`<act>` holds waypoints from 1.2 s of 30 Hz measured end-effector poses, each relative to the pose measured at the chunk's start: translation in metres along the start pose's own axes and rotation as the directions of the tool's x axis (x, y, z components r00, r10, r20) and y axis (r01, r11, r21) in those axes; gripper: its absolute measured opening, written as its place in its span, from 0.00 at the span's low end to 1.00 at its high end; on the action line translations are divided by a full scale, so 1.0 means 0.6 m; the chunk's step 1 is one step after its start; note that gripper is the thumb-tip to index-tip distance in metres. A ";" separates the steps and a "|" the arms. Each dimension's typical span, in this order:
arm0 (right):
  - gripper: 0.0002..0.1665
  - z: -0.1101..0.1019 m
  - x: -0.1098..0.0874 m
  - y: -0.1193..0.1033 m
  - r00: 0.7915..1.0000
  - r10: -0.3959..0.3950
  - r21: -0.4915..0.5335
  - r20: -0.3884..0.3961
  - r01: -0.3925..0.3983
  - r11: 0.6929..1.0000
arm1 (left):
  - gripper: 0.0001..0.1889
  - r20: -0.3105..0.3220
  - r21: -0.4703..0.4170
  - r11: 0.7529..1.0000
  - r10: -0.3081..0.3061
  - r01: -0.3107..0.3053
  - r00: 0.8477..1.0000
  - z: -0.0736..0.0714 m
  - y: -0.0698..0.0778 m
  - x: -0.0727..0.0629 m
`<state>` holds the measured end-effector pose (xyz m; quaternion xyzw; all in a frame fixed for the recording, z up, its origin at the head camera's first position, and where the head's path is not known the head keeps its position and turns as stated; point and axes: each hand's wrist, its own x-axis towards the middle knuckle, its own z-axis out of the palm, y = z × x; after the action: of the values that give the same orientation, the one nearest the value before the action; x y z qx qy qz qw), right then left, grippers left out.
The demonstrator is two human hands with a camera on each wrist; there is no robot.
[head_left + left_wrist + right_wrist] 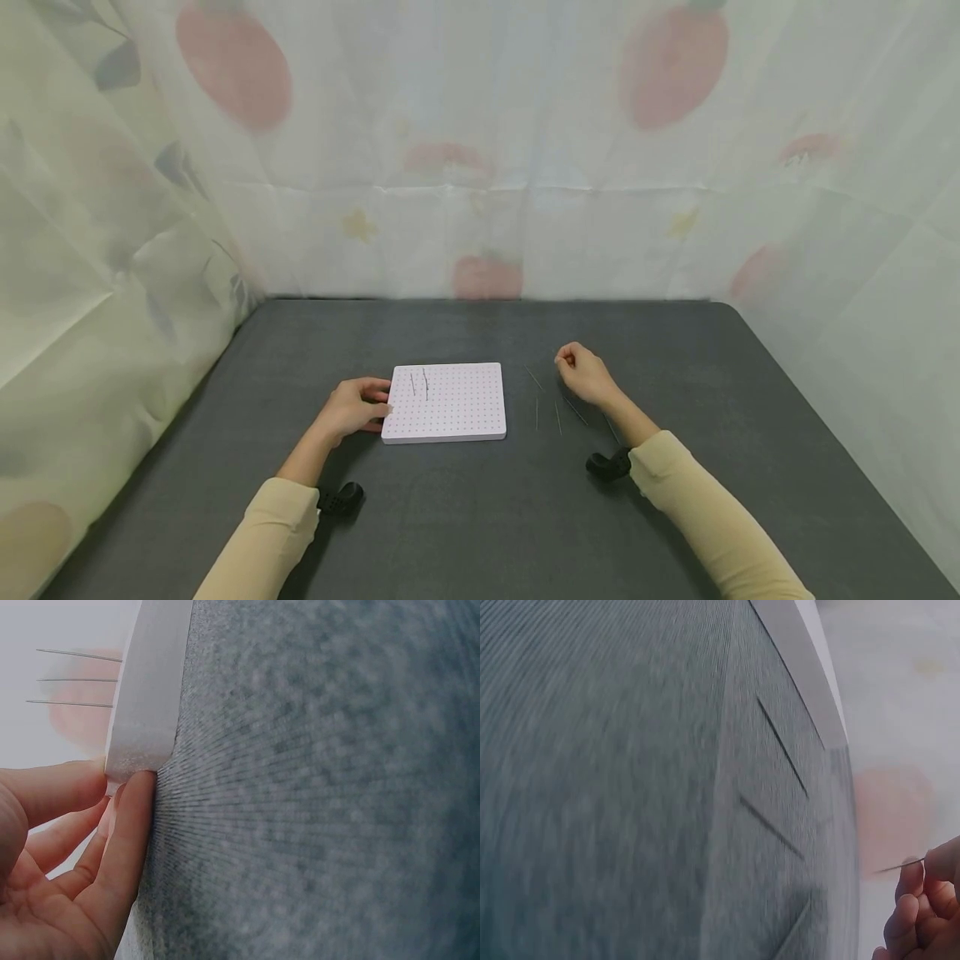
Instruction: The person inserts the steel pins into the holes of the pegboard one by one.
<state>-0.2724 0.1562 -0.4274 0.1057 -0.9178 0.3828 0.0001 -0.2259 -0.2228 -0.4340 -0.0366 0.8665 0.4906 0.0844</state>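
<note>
A white pegboard (pixel 457 417) with rows of small holes lies flat on the table. Three thin metal pins (pixel 79 679) stand upright in it, near its far left corner in the head view. My left hand (pixel 348 410) grips the board's left edge, thumb at the top rim and fingers along the side. Raised over the table to the right of the board, my right hand (pixel 587 379) pinches one thin metal pin (pixel 900 865) between thumb and fingertip, its free end sticking out. In the head view this pin is too fine to make out.
Several loose pins (pixel 558 418) lie scattered on the dark grey table (pixel 480 525) between the board and my right forearm. A pale printed curtain (pixel 525 233) hangs along the back and both sides. Each wrist carries a black camera mount (pixel 609 465).
</note>
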 end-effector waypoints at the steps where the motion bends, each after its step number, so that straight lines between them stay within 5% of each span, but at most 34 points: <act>1: 0.09 0.004 0.001 -0.003 1.000 -0.005 0.004 0.001 0.005 1.000 | 0.25 0.000 -0.001 1.000 -0.001 0.001 1.000 0.000 0.000 0.000; 25: 0.05 0.071 0.015 -0.092 0.996 -0.080 0.127 0.040 0.075 0.989 | 0.26 -0.004 0.021 1.000 -0.001 0.001 1.000 -0.001 0.000 -0.003; 36: 0.04 0.099 0.026 -0.125 0.985 -0.166 0.056 0.045 0.163 0.985 | 0.25 0.007 0.017 1.000 0.007 -0.007 1.000 -0.001 -0.001 -0.002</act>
<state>-0.2684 0.0596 -0.4154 0.1905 -0.8955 0.4023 0.0061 -0.2246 -0.2239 -0.4339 -0.0314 0.8705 0.4835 0.0859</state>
